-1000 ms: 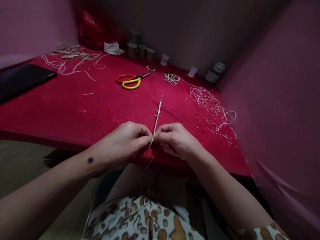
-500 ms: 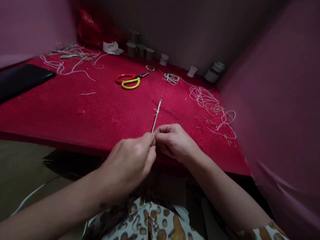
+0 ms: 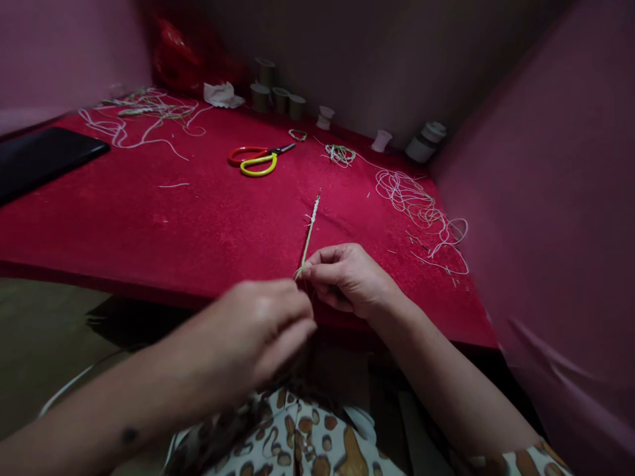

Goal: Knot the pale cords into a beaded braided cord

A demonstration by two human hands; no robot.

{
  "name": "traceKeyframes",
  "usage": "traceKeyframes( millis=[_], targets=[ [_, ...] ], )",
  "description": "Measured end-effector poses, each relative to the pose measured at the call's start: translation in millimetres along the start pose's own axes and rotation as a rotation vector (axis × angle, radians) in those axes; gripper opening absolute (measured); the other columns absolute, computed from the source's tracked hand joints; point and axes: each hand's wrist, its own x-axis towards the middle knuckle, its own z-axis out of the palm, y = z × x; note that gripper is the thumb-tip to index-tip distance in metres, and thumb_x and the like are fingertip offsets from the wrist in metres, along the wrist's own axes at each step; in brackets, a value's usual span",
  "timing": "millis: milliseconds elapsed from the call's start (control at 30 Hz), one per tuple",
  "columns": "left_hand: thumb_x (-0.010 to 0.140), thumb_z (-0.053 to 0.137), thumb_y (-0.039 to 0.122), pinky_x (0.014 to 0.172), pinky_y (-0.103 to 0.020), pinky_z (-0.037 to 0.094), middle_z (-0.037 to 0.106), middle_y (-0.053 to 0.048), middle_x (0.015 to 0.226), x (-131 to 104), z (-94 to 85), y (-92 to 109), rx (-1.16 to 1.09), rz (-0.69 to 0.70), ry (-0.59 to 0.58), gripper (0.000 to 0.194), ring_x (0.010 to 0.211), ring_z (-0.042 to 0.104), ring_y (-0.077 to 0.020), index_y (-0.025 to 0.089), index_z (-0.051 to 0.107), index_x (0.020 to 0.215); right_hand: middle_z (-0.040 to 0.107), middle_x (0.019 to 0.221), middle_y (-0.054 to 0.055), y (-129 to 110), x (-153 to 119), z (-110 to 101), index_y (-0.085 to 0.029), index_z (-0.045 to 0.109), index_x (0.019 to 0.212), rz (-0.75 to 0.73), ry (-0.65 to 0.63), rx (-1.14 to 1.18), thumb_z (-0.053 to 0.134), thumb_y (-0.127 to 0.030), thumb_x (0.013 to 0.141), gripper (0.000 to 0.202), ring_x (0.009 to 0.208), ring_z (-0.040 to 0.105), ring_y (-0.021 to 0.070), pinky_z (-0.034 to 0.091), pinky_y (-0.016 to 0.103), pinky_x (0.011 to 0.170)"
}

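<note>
A thin braided cord (image 3: 309, 233), white at its far end and pale green nearer me, stretches over the red cloth toward my hands. My right hand (image 3: 347, 277) pinches its near end between thumb and forefinger. Just below and to the left, my left hand (image 3: 270, 324) has its fingers closed and is slightly blurred. Fine loose strands run from the pinched end toward it, but its fingertips and what they grip are hard to make out.
Red-and-yellow scissors (image 3: 258, 160) lie beyond the cord. Tangled threads (image 3: 404, 195) spread at the right, more threads (image 3: 149, 116) at the back left near a black phone-like object (image 3: 47, 158). Spools (image 3: 280, 101) and a white bottle (image 3: 425, 142) line the back.
My left hand has moved down, away from my right fingertips, uncovering the cord's near end and loose strands. My right hand has hardly moved.
</note>
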Motion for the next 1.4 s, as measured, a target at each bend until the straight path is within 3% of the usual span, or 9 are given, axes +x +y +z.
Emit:
traceKeyframes(
  millis=[67,133,200,367,600,867,1067,1267,1400],
  targets=[
    [0.083,0.050,0.029,0.045,-0.022,0.040,0.062,0.000,0.059,7,-11.7,-4,-0.193,-0.269,0.193,0.014,0.047,0.055,-0.0125,0.020,0.060,0.081,0.045,0.039,-0.007,0,1,0,-0.015,0.055,0.065,-0.002,0.005,0.009,0.064,-0.020,0.070,0.011,0.028,0.032,0.0037,0.018,0.015,0.026],
    [0.082,0.050,0.028,0.037,-0.022,0.038,0.060,0.001,0.048,16,-16.0,-10,-0.482,-0.503,0.166,0.014,0.035,0.051,-0.0126,0.019,0.057,0.089,0.044,0.039,-0.007,0,1,-1,-0.015,0.055,0.064,-0.005,0.009,0.008,0.064,-0.020,0.069,0.012,0.027,0.032,0.0038,0.017,0.015,0.025],
    [0.081,0.052,0.028,0.036,-0.023,0.042,0.062,0.000,0.048,24,-13.5,-15,-0.763,-0.578,0.070,0.013,0.035,0.054,-0.0140,0.017,0.056,0.086,0.045,0.039,-0.007,-1,2,-1,-0.015,0.054,0.063,-0.008,0.006,0.001,0.064,-0.020,0.068,0.012,0.027,0.032,0.0038,0.017,0.015,0.025],
    [0.075,0.061,0.026,0.039,-0.024,0.048,0.057,0.001,0.041,30,-4.4,-21,-0.996,-0.563,0.058,0.016,0.035,0.053,-0.0123,0.017,0.053,0.065,0.044,0.039,-0.008,-1,2,-1,-0.015,0.054,0.064,-0.016,0.013,-0.070,0.064,-0.023,0.069,0.014,0.027,0.031,0.0038,0.018,0.015,0.026],
    [0.078,0.058,0.023,0.029,-0.018,0.038,0.049,0.006,0.036,28,-7.4,-19,-0.873,-0.594,0.057,0.018,0.028,0.043,-0.0084,0.019,0.052,0.061,0.042,0.038,-0.008,-5,0,2,-0.016,0.051,0.062,-0.033,0.101,-0.332,0.054,-0.013,0.071,0.010,0.030,0.033,0.0042,0.021,0.016,0.031],
    [0.079,0.056,0.025,0.027,-0.018,0.035,0.044,0.007,0.032,33,-5.5,-23,-0.828,-0.582,0.036,0.023,0.025,0.040,-0.0080,0.019,0.052,0.057,0.046,0.047,-0.005,-6,-2,1,-0.014,0.056,0.063,-0.211,0.159,-0.684,0.052,-0.010,0.070,0.009,0.043,0.040,0.0059,0.028,0.019,0.044],
    [0.079,0.056,0.026,0.025,-0.015,0.026,0.044,0.005,0.031,33,-4.1,-23,-0.772,-0.580,0.056,0.025,0.023,0.036,-0.0062,0.018,0.054,0.055,0.055,0.056,0.000,-2,-34,13,-0.014,0.060,0.066,-0.386,0.332,-0.994,0.052,-0.013,0.078,0.014,0.052,0.045,0.0093,0.032,0.023,0.052],
    [0.078,0.053,0.014,0.023,-0.015,0.026,0.066,-0.002,0.058,33,-4.0,-15,-1.010,-0.582,0.078,0.018,0.025,0.041,-0.0038,0.016,0.053,0.060,0.060,0.063,0.004,32,-71,44,-0.013,0.059,0.075,-0.483,0.183,-1.155,0.047,-0.012,0.080,0.013,0.050,0.045,0.0114,0.030,0.026,0.047],
    [0.078,0.053,0.015,0.022,-0.014,0.028,0.057,0.003,0.050,33,-1.5,-12,-1.079,-0.586,0.094,0.016,0.026,0.038,-0.0044,0.018,0.051,0.063,0.059,0.061,0.002,32,-79,46,-0.015,0.057,0.066,-0.417,-0.162,-1.213,0.053,-0.012,0.077,0.013,0.049,0.046,0.0108,0.032,0.025,0.046]
  ],
)
